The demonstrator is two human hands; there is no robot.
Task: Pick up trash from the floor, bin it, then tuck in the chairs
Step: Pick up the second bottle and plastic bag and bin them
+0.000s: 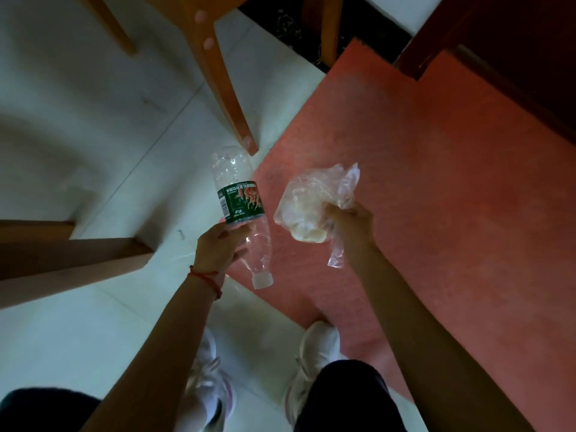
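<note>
The pale, glossy tiled floor (78,126) filled the left half of the frame, and a salmon-red carpet (436,198) covered most of the right half, its edge running diagonally from the upper middle down toward the lower middle. Dark reddish-brown wooden furniture (514,51) occupied the upper right corner. An orange-brown wooden chair leg (224,82) slanted down from the top centre, its foot meeting the floor right at the carpet's edge; a second, thinner leg of the same wood (109,23) showed at upper left. A brown wooden board (68,257) jutted in from the left edge at mid-height.

Both bare forearms reached up from the bottom of the frame, above dark trousers and a pair of white sneakers (314,347) at bottom centre (the right shoe half on the carpet).

Just left of centre, the left hand (218,244) curled its fingers around the lower body of a clear, empty plastic bottle with a green and red label (240,207), held off the floor with its white cap pointing down toward the person and its base toward the chair foot. Just right of centre, the right hand (352,222) was clenched on a crumpled transparent plastic bag with something pale yellow inside (311,207), also held above the carpet, close beside the bottle but not touching it.

A thin red string bracelet (205,279) circled the left wrist.
</note>
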